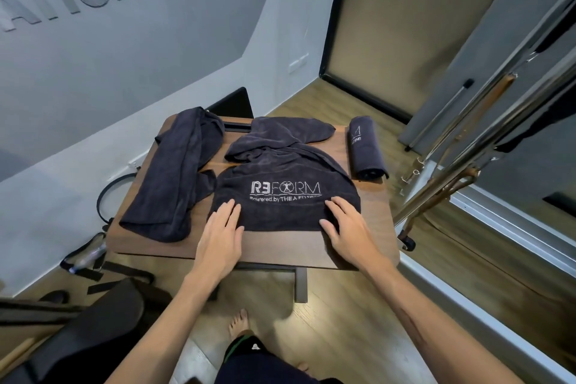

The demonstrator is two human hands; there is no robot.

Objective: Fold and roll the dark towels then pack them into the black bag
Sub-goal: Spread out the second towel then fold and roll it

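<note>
Seen from above, a person's two bare forearms reach forward over a wooden table [280, 246]. The left hand [219, 235] lies flat, fingers straight and close together, its fingertips resting on the near left edge of a dark towel [290, 212]. The right hand [346, 227] is spread wider, fingers slightly bent and pressing on the towel's near right corner; whether its thumb tucks under the hem cannot be made out. This towel lies in the middle of the table, white lettering facing up, the second line of print partly covered by the right hand and a fold; its far end is bunched. Three dark towels are visible: this one, a loosely folded towel [174, 178] lying lengthwise on the left, and a rolled towel [366, 146] at the far right edge. A black bag [93, 333], cut off by the frame, sits on the floor at near left.
</note>
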